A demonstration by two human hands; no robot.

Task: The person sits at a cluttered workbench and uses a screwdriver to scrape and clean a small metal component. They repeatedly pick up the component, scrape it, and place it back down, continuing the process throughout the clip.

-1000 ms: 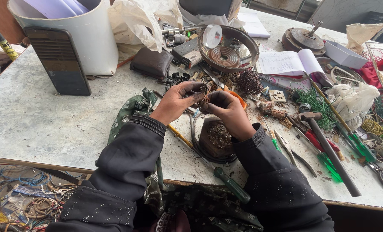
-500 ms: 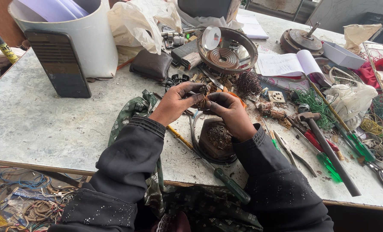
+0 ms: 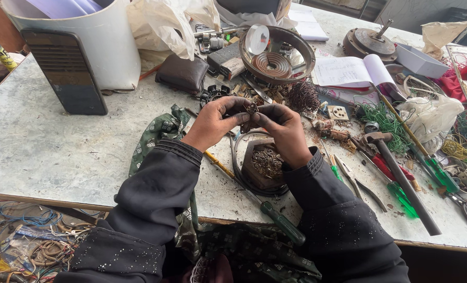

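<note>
Wire bundle: small, dark brown, tangled, held above bench middle, toward near edge | left hand fingers pinching it | right hand fingers pinching it | round coil part directly below.

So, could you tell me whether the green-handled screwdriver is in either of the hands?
No, the green-handled screwdriver lies on the table beside the sleeves.

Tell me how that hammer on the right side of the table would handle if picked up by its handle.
The hammer would probably feel head-heavy: its metal head looks bulky against the slim dark handle. It is likely stiff, not floppy. Lying flat among screwdrivers, it seems unlikely to roll, though lifting it may nudge them.
</note>
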